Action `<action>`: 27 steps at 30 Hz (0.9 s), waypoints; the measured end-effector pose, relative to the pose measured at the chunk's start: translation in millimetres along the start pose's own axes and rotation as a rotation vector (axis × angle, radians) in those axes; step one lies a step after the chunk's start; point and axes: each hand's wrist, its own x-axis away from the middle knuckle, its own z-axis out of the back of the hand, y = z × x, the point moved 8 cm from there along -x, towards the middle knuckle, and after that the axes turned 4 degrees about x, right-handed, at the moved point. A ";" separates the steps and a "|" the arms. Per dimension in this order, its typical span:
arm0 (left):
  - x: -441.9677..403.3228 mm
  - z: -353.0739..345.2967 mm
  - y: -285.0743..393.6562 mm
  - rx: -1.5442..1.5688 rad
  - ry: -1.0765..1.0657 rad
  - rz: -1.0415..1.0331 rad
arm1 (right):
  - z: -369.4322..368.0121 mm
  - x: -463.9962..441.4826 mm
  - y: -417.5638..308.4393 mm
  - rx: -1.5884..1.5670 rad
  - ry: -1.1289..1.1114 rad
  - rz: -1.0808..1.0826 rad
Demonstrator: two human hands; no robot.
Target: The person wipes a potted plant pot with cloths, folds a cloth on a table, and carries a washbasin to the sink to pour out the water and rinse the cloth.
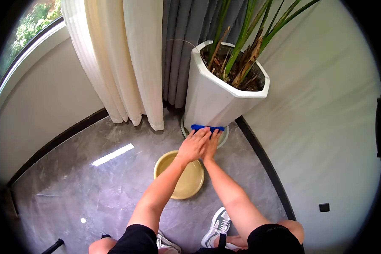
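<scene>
Blue cloth against white planter

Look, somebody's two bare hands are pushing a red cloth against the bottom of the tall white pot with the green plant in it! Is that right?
Not quite: the cloth is blue, not red, as the head view shows. The left hand and right hand do press it against the bottom of the tall white pot with the green plant.
</scene>
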 end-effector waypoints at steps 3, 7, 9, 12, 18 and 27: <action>7.2 -10.0 -16.2 -0.022 -0.054 0.095 | 1.5 8.6 -1.1 -0.207 0.017 -0.045; 9.5 -24.9 -21.7 0.183 0.015 0.205 | 14.9 7.1 6.1 -0.185 0.006 0.049; 10.1 -34.9 -23.6 0.320 0.050 0.222 | 29.8 -2.1 10.6 -0.159 0.062 0.145; 8.1 -48.9 -25.0 0.422 0.161 0.277 | 44.6 -18.1 5.9 -0.068 0.102 0.299; -18.4 -34.5 -13.4 0.559 0.363 0.348 | 90.4 -53.4 -3.9 0.157 0.371 0.525; -87.8 59.6 24.0 0.492 0.779 0.290 | 233.9 -121.1 -49.5 0.392 0.568 0.715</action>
